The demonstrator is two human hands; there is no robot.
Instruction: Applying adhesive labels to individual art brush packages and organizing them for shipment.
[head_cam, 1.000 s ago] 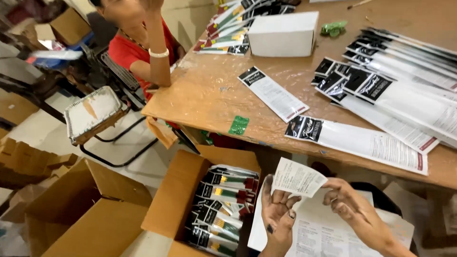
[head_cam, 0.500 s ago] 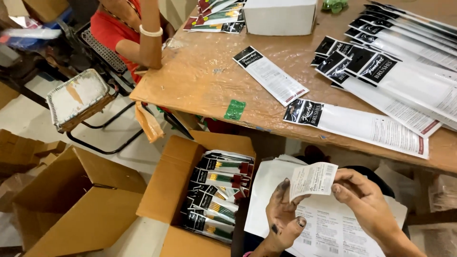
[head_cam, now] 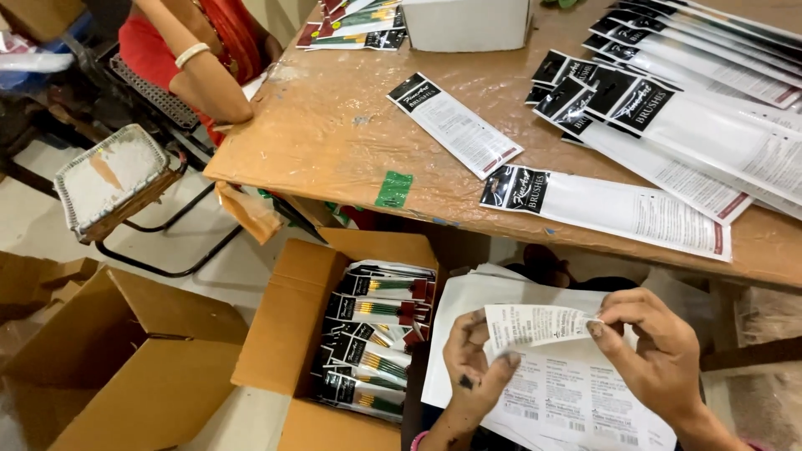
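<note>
Label: a small white printed label (head_cam: 535, 326) is held between both hands, low and near, just over a sheet of labels (head_cam: 551, 392) on the lap.
Label axis: its long side runs left to right, tipped slightly up toward the right; the printed face looks up.
Left hand: the left hand (head_cam: 476, 367) is closed on the label's left end, thumb on top.
Right hand: the right hand (head_cam: 656, 351) pinches the label's right end between fingertips and thumb.
Box: an open cardboard box (head_cam: 292, 334) stands on the floor just left of the hands, full of packaged brushes (head_cam: 376, 334) lying with their long sides left to right.
Desk: the wooden desk (head_cam: 334, 134) lies beyond, carrying long white brush sleeves (head_cam: 601, 205), fanned out at the right.
Other person: a bangled arm (head_cam: 200, 75) rests on the far-left corner of the desk.
Far left: empty cartons (head_cam: 125, 367) on the floor.
</note>
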